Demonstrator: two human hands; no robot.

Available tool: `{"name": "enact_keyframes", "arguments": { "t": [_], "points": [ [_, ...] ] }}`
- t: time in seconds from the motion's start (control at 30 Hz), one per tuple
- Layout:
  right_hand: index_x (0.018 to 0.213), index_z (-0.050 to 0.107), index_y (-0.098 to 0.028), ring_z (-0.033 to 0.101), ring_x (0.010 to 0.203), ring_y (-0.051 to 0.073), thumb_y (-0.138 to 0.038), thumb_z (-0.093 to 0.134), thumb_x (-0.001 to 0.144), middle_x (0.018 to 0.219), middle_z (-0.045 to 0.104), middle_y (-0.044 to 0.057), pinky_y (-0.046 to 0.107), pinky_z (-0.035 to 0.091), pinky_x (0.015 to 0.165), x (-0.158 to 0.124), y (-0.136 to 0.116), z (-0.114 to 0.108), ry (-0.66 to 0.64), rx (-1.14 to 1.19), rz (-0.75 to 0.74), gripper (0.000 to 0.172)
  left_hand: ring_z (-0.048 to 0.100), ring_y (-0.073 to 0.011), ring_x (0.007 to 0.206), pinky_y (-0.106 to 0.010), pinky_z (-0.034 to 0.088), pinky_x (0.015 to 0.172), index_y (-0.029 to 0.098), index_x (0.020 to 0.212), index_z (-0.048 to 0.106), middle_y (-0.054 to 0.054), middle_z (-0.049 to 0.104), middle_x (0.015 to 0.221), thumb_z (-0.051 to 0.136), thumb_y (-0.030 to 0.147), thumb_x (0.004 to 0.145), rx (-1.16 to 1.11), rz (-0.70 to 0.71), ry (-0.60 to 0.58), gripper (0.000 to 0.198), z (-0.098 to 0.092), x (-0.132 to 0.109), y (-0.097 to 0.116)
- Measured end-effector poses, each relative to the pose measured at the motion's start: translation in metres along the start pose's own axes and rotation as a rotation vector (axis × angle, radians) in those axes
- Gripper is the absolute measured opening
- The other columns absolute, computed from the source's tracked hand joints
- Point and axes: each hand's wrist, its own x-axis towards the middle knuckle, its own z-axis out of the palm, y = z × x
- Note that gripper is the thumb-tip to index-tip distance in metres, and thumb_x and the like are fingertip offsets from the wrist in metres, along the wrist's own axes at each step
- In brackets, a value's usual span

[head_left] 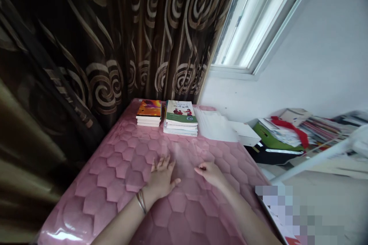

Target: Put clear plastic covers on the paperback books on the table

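Observation:
A thin clear plastic sheet [184, 159] lies on the pink padded table cover [106, 195], its edges hard to make out. My left hand [162, 178], with a bangle at the wrist, rests flat on the left side of it, fingers spread. On the other side, my right hand [211, 172] is closed in a pinch at the sheet's right part. Beyond my hands stand two stacks: thick books with an orange cover on top [148, 109], and thinner books topped by a green and white textbook [181, 113]. To their right lies a pile of translucent plastic covers [215, 124].
A white box [245, 133] sits at the table's right edge. Past it are a green and black box [270, 138] and heaped papers and books [319, 128]. A white tube [313, 159] slants across the right. Dark patterned curtains [161, 38] hang behind, beside a window [250, 19].

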Motion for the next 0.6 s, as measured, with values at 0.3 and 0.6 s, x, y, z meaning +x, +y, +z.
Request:
{"name": "enact_keyframes", "arguments": {
  "t": [0.3, 0.6],
  "points": [
    [0.085, 0.064, -0.021, 0.063, 0.079, 0.018, -0.030, 0.053, 0.085, 0.090, 0.068, 0.006, 0.025, 0.042, 0.066, 0.045, -0.075, -0.043, 0.216, -0.163, -0.205, 0.014, 0.029, -0.0304, 0.136, -0.060, 0.016, 0.109, 0.021, 0.135, 0.044, -0.012, 0.040, 0.145, 0.045, 0.040, 0.087, -0.010, -0.118, 0.231, 0.052, -0.016, -0.003, -0.035],
    [0.130, 0.047, -0.012, 0.041, 0.126, 0.025, -0.025, 0.059, 0.083, 0.137, 0.044, 0.017, 0.034, 0.035, 0.102, 0.163, -0.203, -0.001, 0.182, -0.394, -0.492, 0.050, 0.062, -0.0264, 0.099, -0.041, 0.049, 0.088, 0.013, 0.100, 0.061, -0.016, 0.066, 0.103, 0.040, 0.036, 0.086, -0.368, -0.627, 0.784, 0.034, -0.019, -0.003, -0.160]
  ]
}}
